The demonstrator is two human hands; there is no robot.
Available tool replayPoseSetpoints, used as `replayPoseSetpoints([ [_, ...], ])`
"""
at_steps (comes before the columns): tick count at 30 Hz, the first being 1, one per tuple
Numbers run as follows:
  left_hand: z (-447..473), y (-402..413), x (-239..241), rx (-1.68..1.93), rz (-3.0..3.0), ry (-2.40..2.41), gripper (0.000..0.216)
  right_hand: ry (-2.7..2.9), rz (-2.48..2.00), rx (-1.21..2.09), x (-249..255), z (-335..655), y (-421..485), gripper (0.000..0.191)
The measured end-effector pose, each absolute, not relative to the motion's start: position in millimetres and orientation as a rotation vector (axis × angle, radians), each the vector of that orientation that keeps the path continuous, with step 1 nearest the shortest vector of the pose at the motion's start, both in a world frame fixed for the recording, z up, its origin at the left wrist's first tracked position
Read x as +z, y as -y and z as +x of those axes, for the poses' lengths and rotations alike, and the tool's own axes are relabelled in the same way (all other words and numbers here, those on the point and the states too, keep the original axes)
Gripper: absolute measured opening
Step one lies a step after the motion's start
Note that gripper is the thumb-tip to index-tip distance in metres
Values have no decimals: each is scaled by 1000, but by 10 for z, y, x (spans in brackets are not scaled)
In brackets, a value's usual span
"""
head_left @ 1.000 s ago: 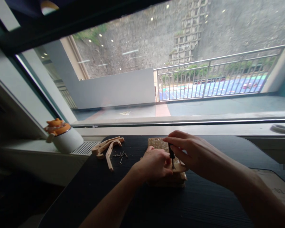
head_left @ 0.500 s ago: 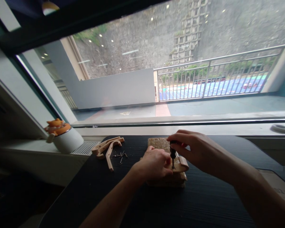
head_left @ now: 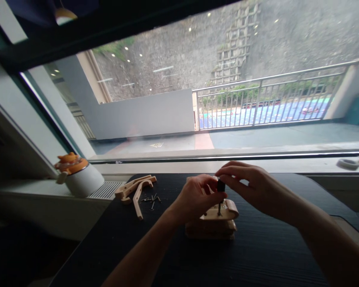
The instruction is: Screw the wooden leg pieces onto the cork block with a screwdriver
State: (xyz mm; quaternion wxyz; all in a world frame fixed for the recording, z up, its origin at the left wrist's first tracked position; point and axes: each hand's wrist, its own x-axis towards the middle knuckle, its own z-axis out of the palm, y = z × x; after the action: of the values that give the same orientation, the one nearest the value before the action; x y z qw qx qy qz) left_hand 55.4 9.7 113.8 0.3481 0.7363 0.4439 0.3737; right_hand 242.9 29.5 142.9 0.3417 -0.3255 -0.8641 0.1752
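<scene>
A black-handled screwdriver (head_left: 221, 186) stands nearly upright, its tip at a hole in a pale wooden piece (head_left: 212, 215) with a rounded right end. My left hand (head_left: 197, 199) is closed around the handle from the left, thumb in front. At the handle's top, my right hand (head_left: 245, 177) pinches it with the fingertips. Beneath the wooden piece lies a brownish stacked block (head_left: 209, 232), partly covered by my left hand. Whether a screw sits under the tip is too small to tell.
Curved wooden parts (head_left: 142, 193) and several loose screws (head_left: 152, 198) lie at the left on the dark table (head_left: 107, 247). A white pot with an orange animal lid (head_left: 80, 175) stands on the sill by the window. A tape roll (head_left: 347, 164) rests at the right.
My left hand has risen from the wooden piece to the screwdriver's handle. My right hand has shifted slightly up to the handle's top. The screwdriver stays on the wooden piece.
</scene>
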Motion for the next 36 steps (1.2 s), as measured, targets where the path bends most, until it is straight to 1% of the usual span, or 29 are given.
replayPoseSetpoints([
  [3, 572, -110, 1082, 996, 1915, -1089, 29, 2199, -964, 621, 1241, 2580, -351, 28],
  [7, 595, -112, 1029, 1061, 1950, -1124, 41, 2177, -1131, 933, 885, 2731, -274, 37],
  [9, 628, -92, 1022, 1055, 1999, -1112, 39, 2110, -1072, 1014, 739, 2735, -200, 35],
  [11, 667, -64, 1024, 1033, 2047, -1110, 30, 2048, -1032, 1048, 632, 2702, -144, 36],
  [14, 714, -39, 1020, 1046, 2098, -1209, 18, 1971, -1038, 1000, 535, 2637, -116, 37],
  [16, 727, -43, 1005, 1066, 2086, -1245, 18, 1932, -1031, 965, 507, 2611, -116, 37],
  [18, 727, -51, 984, 1083, 2072, -1221, 27, 1915, -1009, 946, 498, 2602, -118, 38],
  [20, 726, -48, 957, 1117, 2097, -1197, 44, 1918, -996, 943, 486, 2603, -124, 39],
  [22, 732, -33, 925, 1175, 2132, -1210, 51, 1925, -983, 941, 450, 2606, -142, 41],
  [30, 850, -55, 858, 1543, 2136, -1296, 29, 1928, -982, 807, 234, 2561, -215, 40],
  [32, 892, -86, 836, 1615, 2084, -1342, 28, 1944, -962, 786, 241, 2549, -205, 38],
  [36, 933, -97, 754, 1718, 1976, -1352, 34, 1995, -899, 744, 265, 2543, -189, 32],
])
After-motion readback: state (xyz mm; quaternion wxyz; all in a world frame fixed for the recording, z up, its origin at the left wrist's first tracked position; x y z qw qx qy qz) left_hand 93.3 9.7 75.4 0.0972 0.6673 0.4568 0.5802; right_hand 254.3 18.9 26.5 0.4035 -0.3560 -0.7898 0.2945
